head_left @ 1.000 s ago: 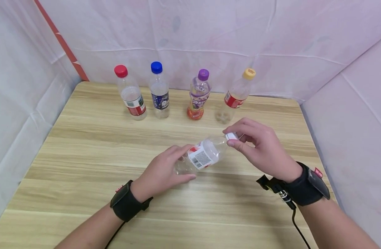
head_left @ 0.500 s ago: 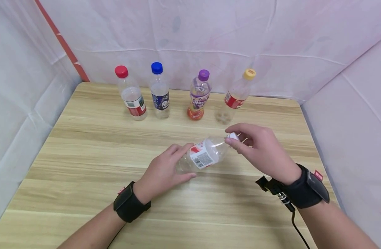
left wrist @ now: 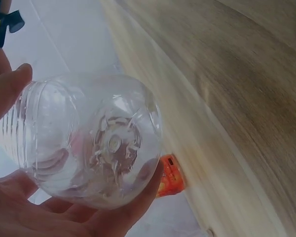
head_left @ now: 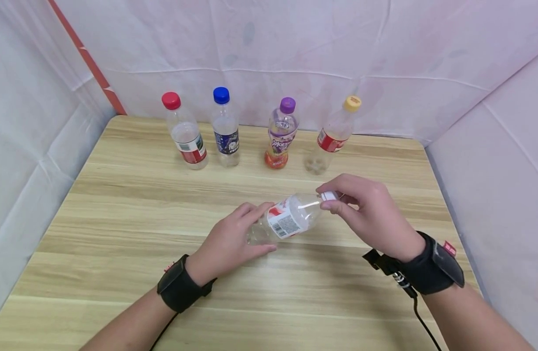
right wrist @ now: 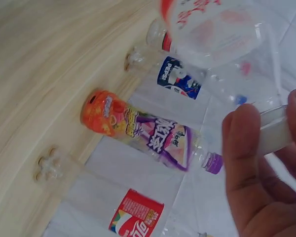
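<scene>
A clear plastic bottle (head_left: 286,219) with a white and red label is held tilted over the table, its neck toward the right. My left hand (head_left: 233,239) grips its lower body; in the left wrist view the thumb and fingers curl round the ribbed side, and the bottle's base (left wrist: 116,143) faces the camera. My right hand (head_left: 365,207) pinches the white cap (head_left: 329,196) at the neck between thumb and fingers. In the right wrist view the fingertips (right wrist: 244,123) lie against the side of that white cap (right wrist: 274,133).
Behind stand a red-capped bottle (head_left: 187,136), a blue-capped bottle (head_left: 226,134), a purple-capped bottle (head_left: 281,136) and a yellow-capped bottle (head_left: 332,139), all upright on the wooden table (head_left: 119,224). White cloth walls (head_left: 295,44) surround the table at the back and sides.
The right hand's fingers have shifted their grip on the white cap, its thumb and fingertips moving slightly. The left hand and bottle stay nearly in place.
</scene>
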A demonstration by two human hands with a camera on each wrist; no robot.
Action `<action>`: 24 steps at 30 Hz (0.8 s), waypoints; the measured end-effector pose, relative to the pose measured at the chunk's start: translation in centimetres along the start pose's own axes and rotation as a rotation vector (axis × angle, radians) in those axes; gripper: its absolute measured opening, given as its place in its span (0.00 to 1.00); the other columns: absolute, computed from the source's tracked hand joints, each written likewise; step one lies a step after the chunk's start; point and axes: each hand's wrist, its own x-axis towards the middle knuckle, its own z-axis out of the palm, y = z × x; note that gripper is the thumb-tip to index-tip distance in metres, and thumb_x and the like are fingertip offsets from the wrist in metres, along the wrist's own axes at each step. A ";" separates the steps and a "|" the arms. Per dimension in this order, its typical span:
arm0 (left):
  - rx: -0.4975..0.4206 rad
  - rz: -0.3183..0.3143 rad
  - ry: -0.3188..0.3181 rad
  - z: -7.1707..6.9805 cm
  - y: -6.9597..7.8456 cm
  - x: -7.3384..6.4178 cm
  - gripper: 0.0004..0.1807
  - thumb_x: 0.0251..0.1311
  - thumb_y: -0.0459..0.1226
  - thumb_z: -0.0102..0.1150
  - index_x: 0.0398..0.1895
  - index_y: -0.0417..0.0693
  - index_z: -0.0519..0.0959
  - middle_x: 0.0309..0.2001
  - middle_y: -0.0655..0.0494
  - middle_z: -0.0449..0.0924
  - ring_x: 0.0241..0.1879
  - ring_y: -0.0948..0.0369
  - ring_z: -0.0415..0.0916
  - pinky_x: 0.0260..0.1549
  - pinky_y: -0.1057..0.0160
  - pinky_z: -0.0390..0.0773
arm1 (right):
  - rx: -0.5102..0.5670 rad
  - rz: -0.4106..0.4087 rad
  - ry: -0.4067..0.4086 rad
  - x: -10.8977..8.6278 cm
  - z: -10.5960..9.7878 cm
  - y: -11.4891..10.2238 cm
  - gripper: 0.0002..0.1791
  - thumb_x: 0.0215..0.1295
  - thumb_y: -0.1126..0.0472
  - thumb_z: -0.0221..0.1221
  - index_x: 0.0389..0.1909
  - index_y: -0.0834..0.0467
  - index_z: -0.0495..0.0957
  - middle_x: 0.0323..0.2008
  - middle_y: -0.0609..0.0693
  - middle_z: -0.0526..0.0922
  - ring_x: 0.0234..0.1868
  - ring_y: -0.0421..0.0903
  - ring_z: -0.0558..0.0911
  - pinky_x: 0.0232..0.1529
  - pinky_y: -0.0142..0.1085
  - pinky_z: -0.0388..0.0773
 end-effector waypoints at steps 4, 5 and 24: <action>-0.041 -0.003 -0.027 -0.1 -0.3 0.1 0.48 0.53 0.56 0.79 0.78 0.66 0.68 0.56 0.54 0.78 0.46 0.58 0.78 0.48 0.59 0.84 | -0.022 -0.077 0.005 -0.1 0.0 0.3 0.18 0.58 0.68 0.74 0.48 0.52 0.87 0.45 0.43 0.88 0.43 0.33 0.84 0.47 0.19 0.80; -0.051 -0.002 -0.030 -0.1 -0.4 0.1 0.48 0.53 0.56 0.80 0.78 0.66 0.68 0.56 0.54 0.78 0.46 0.58 0.79 0.48 0.58 0.84 | -0.023 -0.093 0.008 -0.2 0.0 0.4 0.18 0.58 0.68 0.75 0.49 0.52 0.87 0.46 0.42 0.88 0.43 0.33 0.83 0.47 0.19 0.80; 0.086 0.049 0.073 0.2 -0.2 -0.2 0.47 0.53 0.56 0.79 0.77 0.64 0.69 0.56 0.56 0.78 0.46 0.61 0.80 0.45 0.59 0.87 | 0.078 0.159 -0.023 -0.2 0.0 -0.1 0.12 0.70 0.59 0.68 0.53 0.52 0.87 0.43 0.45 0.88 0.35 0.38 0.86 0.39 0.25 0.84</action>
